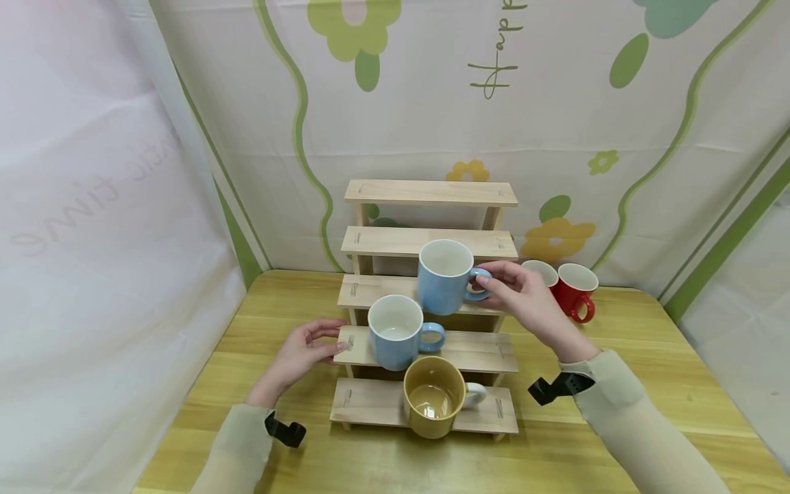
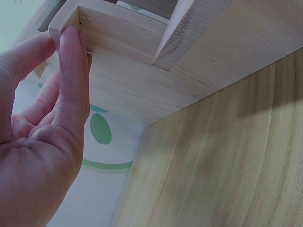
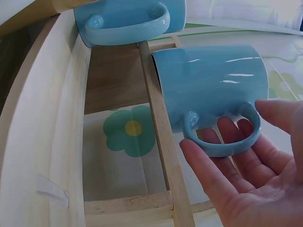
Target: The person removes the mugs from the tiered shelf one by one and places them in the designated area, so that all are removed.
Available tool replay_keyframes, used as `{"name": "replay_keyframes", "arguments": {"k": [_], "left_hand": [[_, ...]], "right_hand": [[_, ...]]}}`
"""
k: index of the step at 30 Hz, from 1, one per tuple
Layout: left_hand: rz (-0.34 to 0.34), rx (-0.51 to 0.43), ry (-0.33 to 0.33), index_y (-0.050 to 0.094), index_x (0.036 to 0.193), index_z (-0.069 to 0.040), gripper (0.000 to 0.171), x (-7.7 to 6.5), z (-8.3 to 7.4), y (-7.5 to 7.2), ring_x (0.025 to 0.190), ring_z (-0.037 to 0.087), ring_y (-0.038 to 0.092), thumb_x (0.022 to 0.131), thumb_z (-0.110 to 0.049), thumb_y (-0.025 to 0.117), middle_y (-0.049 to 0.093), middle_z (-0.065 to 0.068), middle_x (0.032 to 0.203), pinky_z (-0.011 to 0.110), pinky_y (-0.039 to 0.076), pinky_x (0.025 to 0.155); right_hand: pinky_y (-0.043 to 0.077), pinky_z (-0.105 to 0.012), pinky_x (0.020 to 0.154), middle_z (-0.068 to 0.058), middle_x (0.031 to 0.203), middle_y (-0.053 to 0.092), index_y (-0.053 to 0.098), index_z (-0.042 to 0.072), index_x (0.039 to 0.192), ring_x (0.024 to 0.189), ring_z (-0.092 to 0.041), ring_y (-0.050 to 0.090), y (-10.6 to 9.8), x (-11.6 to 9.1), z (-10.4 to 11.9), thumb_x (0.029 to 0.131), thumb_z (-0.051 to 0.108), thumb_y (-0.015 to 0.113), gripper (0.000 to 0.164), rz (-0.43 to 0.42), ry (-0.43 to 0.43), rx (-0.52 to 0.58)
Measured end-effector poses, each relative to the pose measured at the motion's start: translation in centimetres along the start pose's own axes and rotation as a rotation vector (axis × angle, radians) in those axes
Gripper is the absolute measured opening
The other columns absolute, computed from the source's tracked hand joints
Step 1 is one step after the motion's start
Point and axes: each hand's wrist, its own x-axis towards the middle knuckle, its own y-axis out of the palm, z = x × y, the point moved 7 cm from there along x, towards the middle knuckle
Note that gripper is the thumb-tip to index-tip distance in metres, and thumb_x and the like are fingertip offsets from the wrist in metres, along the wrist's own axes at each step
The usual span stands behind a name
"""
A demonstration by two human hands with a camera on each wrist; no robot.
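Standing on the table (image 1: 617,384), the stepped wooden rack (image 1: 426,199) has five tiers rising toward the backdrop (image 1: 247,103). The backdrop is a pale cloth printed with green vines and flowers.

Right hand (image 1: 524,295): reaches in from the right at the third tier from the bottom and holds the upper blue mug (image 1: 443,278) by its handle. In the right wrist view the fingers (image 3: 213,182) pass through and under the handle loop, lightly curled around it. The mug is upright, opening upward, with its base at the third tier's level; whether it rests on the board cannot be told.

Left hand (image 1: 305,353): at the left end of the second tier. The fingers lie straight and together, and the fingertips (image 2: 71,42) touch the end of the board. It grips nothing.

Lower blue mug (image 1: 396,333): stands on the second tier, handle pointing right, just below and left of the held mug.

Yellow mug (image 1: 433,396): stands on the bottom tier, with a white handle pointing right.

Red mugs (image 1: 570,288): two stand on the table to the right of the rack, behind the right hand. They are close together.
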Motion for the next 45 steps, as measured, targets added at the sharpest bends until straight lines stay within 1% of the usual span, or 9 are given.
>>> {"name": "replay_keyframes", "arguments": {"k": [5, 6, 11, 16, 20, 25, 33, 37, 45], "left_hand": [[0.003, 0.003, -0.003, 0.056, 0.137, 0.006, 0.051, 0.08, 0.16, -0.07, 0.093, 0.028, 0.069, 0.093, -0.008, 0.077, 0.059, 0.024, 0.128, 0.051, 0.06, 0.079], [0.003, 0.001, -0.003, 0.056, 0.137, 0.006, 0.051, 0.09, 0.18, -0.07, 0.093, 0.028, 0.069, 0.093, -0.008, 0.077, 0.059, 0.024, 0.128, 0.052, 0.06, 0.079], [0.001, 0.001, -0.002, 0.056, 0.137, 0.006, 0.051, 0.09, 0.27, -0.11, 0.093, 0.029, 0.069, 0.093, -0.008, 0.077, 0.059, 0.024, 0.128, 0.05, 0.061, 0.078], [0.0, -0.008, 0.001, 0.056, 0.137, 0.007, 0.052, 0.0, 0.16, -0.04, 0.094, 0.03, 0.069, 0.092, -0.008, 0.077, 0.058, 0.024, 0.129, 0.04, 0.062, 0.075], [0.0, -0.012, 0.006, 0.055, 0.137, 0.007, 0.052, -0.07, 0.12, -0.04, 0.092, 0.028, 0.069, 0.092, -0.007, 0.077, 0.058, 0.025, 0.128, 0.035, 0.062, 0.073], [0.0, -0.009, 0.012, 0.055, 0.137, 0.008, 0.052, -0.07, 0.17, -0.07, 0.091, 0.027, 0.069, 0.092, -0.007, 0.077, 0.058, 0.025, 0.129, 0.035, 0.062, 0.072], [-0.002, -0.005, 0.012, 0.056, 0.136, 0.007, 0.051, 0.11, 0.22, -0.01, 0.093, 0.028, 0.069, 0.092, -0.007, 0.077, 0.058, 0.025, 0.128, 0.036, 0.062, 0.072], [-0.002, -0.008, 0.014, 0.056, 0.136, 0.007, 0.051, 0.11, 0.12, 0.03, 0.094, 0.029, 0.069, 0.092, -0.006, 0.077, 0.059, 0.025, 0.128, 0.036, 0.062, 0.073], [-0.003, -0.008, 0.012, 0.056, 0.136, 0.007, 0.051, 0.03, 0.09, 0.0, 0.097, 0.029, 0.068, 0.092, -0.007, 0.077, 0.058, 0.025, 0.129, 0.036, 0.062, 0.074]], "right_hand": [[0.059, -0.04, 0.086, -0.023, 0.122, 0.065, 0.059, -0.003, 0.131, 0.106, -0.03, 0.068, -0.11, 0.27, -0.16, 0.103, 0.028, 0.064, 0.042, -0.001, 0.027, -0.016], [0.059, -0.04, 0.086, -0.023, 0.121, 0.065, 0.059, -0.003, 0.131, 0.106, -0.03, 0.068, -0.14, 0.32, -0.23, 0.103, 0.028, 0.065, 0.042, 0.0, 0.032, -0.015], [0.059, -0.039, 0.086, -0.024, 0.12, 0.066, 0.06, -0.004, 0.128, 0.105, -0.029, 0.069, -0.25, 0.41, -0.42, 0.103, 0.029, 0.065, 0.042, 0.001, 0.046, -0.002], [0.06, -0.039, 0.086, -0.024, 0.12, 0.066, 0.06, -0.005, 0.126, 0.104, -0.028, 0.069, -0.27, 0.46, -0.55, 0.103, 0.027, 0.064, 0.04, -0.004, 0.039, 0.002], [0.06, -0.038, 0.086, -0.023, 0.119, 0.067, 0.061, -0.005, 0.125, 0.104, -0.027, 0.069, -0.27, 0.43, -0.5, 0.103, 0.027, 0.064, 0.039, -0.012, 0.023, -0.012], [0.059, -0.037, 0.086, -0.023, 0.117, 0.068, 0.061, -0.006, 0.124, 0.103, -0.027, 0.07, -0.27, 0.45, -0.51, 0.103, 0.026, 0.064, 0.038, -0.019, 0.014, -0.014], [0.06, -0.038, 0.084, -0.023, 0.115, 0.069, 0.063, -0.005, 0.122, 0.102, -0.026, 0.07, -0.33, 0.37, -0.45, 0.103, 0.025, 0.065, 0.036, -0.03, -0.007, -0.001], [0.06, -0.039, 0.084, -0.023, 0.116, 0.069, 0.062, -0.007, 0.12, 0.104, -0.025, 0.07, -0.3, 0.28, -0.37, 0.103, 0.023, 0.065, 0.035, -0.036, -0.027, 0.018], [0.06, -0.038, 0.085, -0.023, 0.118, 0.068, 0.064, -0.006, 0.119, 0.104, -0.024, 0.07, -0.33, -0.13, -0.28, 0.102, 0.023, 0.067, 0.034, -0.08, -0.04, 0.017]]}}
